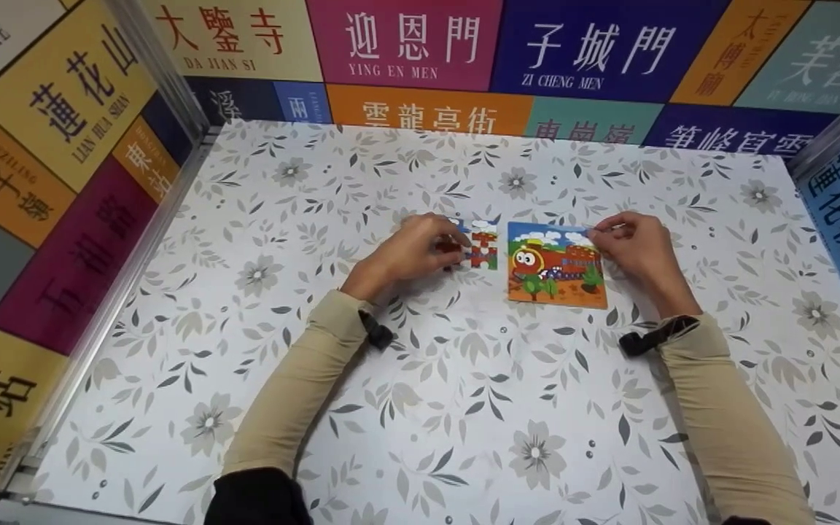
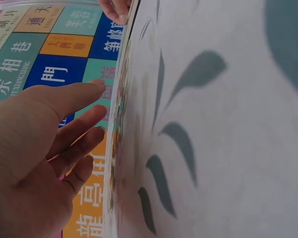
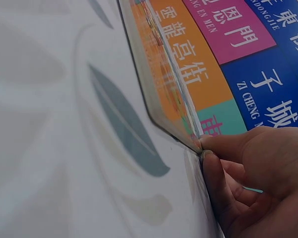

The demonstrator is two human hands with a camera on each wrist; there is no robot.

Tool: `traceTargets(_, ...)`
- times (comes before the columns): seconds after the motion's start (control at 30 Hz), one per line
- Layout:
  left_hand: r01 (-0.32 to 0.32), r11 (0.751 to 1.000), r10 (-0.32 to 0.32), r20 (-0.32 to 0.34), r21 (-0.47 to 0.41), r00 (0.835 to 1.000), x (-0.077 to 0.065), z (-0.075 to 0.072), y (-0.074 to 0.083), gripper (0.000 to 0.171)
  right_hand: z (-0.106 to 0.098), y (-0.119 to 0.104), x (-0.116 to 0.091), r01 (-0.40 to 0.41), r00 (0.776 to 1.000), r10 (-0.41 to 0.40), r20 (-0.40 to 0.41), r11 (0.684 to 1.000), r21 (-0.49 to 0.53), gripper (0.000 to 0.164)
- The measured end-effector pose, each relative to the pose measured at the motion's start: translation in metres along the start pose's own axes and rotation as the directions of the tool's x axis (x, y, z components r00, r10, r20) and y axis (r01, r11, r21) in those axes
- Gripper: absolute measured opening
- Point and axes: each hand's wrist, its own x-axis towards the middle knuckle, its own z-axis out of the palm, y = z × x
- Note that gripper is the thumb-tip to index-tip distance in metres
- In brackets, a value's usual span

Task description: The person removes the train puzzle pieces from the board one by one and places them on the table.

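Note:
A square picture puzzle (image 1: 557, 270) with a cartoon train on it lies flat on the table. At its upper right corner my right hand (image 1: 639, 246) pinches the edge between thumb and index finger; the right wrist view shows these fingertips on the thin board (image 3: 156, 106). To the left lies a smaller group of colourful puzzle pieces (image 1: 484, 251), partly hidden under the fingers of my left hand (image 1: 416, 248). In the left wrist view that hand's thumb and fingers are apart and loosely bent, with nothing between them.
White tabletop (image 1: 420, 379) with a grey flower and leaf print spreads around both hands. Panels with coloured name blocks (image 1: 405, 44) stand along the back and sides. A metal rail (image 1: 128, 270) runs along the left edge. Dark straps (image 1: 657, 337) sit on both wrists.

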Motion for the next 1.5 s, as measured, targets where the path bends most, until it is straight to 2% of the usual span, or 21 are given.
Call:
traceTargets(0.17, -0.038, 0.999, 0.038, 0.011, -0.037, 0.999, 0.008, 0.007, 0.008, 0.015, -0.001, 0.001, 0.000, -0.027, 1.000, 0.027, 0.007, 1.000, 0.000, 0.045)
traceTargets(0.33, -0.058, 0.998, 0.059, 0.061, -0.012, 0.996, 0.018, 0.018, 0.019, 0.016, -0.002, 0.002, -0.002, -0.040, 0.999, 0.040, 0.011, 0.999, -0.004, 0.045)
traceTargets(0.63, -0.084, 0.996, 0.082, 0.132, 0.009, 0.988, 0.040, 0.043, 0.041, 0.022, -0.003, 0.004, -0.002, -0.024, 1.000, 0.024, 0.007, 1.000, -0.010, 0.045)
traceTargets(0.83, -0.112, 0.993, 0.107, 0.150, 0.025, 0.983, 0.052, 0.056, 0.052, 0.022, -0.002, 0.003, 0.000, 0.005, 1.000, -0.005, -0.003, 1.000, -0.031, 0.044)
traceTargets(1.07, -0.034, 0.995, 0.021, 0.135, 0.091, 0.991, 0.059, 0.065, 0.060, 0.024, -0.002, 0.002, 0.000, -0.012, 1.000, 0.012, 0.003, 0.999, -0.034, 0.044)
traceTargets(1.5, 0.039, 0.984, -0.054, 0.079, 0.174, 0.995, 0.057, 0.067, 0.061, 0.029, 0.000, 0.002, 0.003, -0.031, 0.999, 0.032, 0.008, 0.999, -0.035, 0.047)
